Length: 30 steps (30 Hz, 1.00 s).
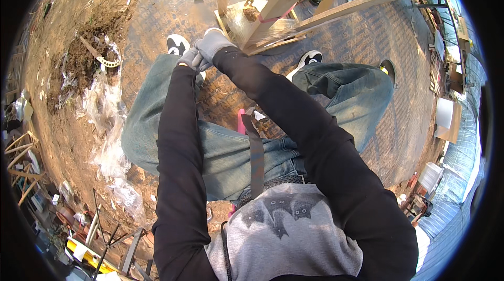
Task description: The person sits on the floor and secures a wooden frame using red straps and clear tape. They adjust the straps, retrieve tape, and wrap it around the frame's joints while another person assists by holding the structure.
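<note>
Both my hands wear grey gloves and meet in front of my left shoe, beside the near left corner of a wooden frame (278,11). My left hand (190,60) has its fingers curled up against the right one. Closed as well, my right hand (213,44) lies over it, and whatever they pinch is hidden between them. Clear plastic film (239,28) is wrapped round the lower part of the frame, close to my right hand. A pink string (275,18) crosses one of the frame's boards.
A dark printed sheet (152,24) covers the ground under the frame. To the left, crumpled clear plastic (107,118) lies on bare soil near a wooden-handled tool (100,55). Blue sheeting (457,176) lines the right side. A dark shoe (388,70) shows beyond my right knee.
</note>
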Tool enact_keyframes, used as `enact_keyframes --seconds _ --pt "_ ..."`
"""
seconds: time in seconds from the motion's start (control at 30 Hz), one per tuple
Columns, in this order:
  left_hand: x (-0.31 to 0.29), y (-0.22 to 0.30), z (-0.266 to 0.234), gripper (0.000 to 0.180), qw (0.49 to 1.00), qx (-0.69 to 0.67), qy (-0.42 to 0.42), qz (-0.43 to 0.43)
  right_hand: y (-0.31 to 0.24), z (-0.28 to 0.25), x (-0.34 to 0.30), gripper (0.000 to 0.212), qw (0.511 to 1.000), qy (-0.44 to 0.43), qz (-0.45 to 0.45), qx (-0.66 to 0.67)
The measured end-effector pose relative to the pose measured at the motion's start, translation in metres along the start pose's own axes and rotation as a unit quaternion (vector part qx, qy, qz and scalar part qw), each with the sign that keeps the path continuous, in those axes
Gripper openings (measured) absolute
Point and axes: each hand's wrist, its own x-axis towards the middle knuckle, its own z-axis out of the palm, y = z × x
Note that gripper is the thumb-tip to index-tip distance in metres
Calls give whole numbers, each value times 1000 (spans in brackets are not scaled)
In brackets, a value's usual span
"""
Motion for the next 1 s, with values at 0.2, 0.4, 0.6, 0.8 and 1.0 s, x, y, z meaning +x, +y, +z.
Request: enact_keyframes --seconds 0.2,0.4,0.6,0.8,1.0 --pt "-2 -35 7 24 991 92 -78 66 45 5 -12 26 994 -11 -59 -93" --pt "-15 -40 7 22 992 84 -91 23 65 8 -33 26 987 20 -105 -122" --pt "-20 -43 20 24 994 -81 -30 -62 41 5 -46 33 950 -32 -46 -306" --pt "-18 -42 28 24 992 -93 -20 -79 21 3 -53 41 902 -62 -74 -421" --pt "-10 -32 40 24 990 -112 -12 -86 20 0 -49 38 848 -11 -119 -517"
